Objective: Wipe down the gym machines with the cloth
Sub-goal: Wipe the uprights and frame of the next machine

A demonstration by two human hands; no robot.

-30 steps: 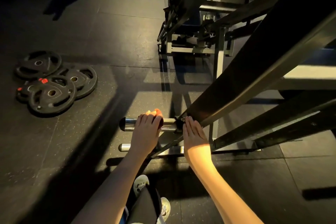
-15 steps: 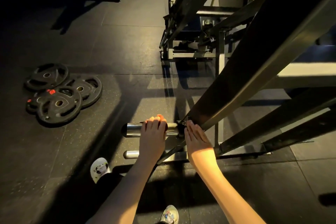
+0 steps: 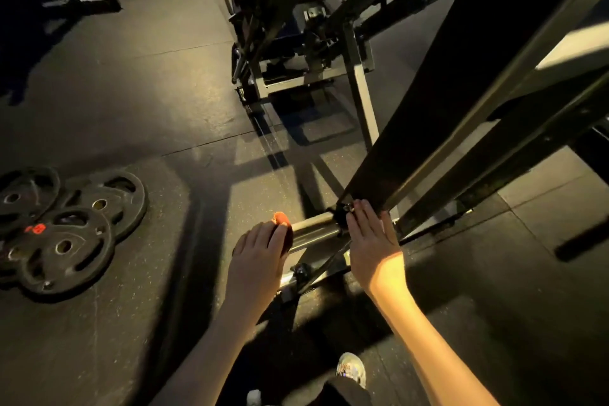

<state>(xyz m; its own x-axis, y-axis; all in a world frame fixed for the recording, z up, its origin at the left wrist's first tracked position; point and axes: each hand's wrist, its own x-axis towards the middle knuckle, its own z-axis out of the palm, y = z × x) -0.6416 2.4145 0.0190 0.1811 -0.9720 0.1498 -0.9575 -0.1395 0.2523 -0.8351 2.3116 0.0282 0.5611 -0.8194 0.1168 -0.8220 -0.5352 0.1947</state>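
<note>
Left hand curls round the orange cloth at the outer end of the chrome bar. Right hand lies flat, fingers straight, against the black frame. The bar runs sideways between them, so the wipe likely heads rightward.

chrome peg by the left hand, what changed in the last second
The left hand, gripping the orange cloth around the shiny chrome weight peg, slid outward to the peg's free end, which it now covers; more bare chrome shows behind it. Nothing was let go. The right hand stayed flat against the black metal machine frame; the black weight plates did not move.
</note>
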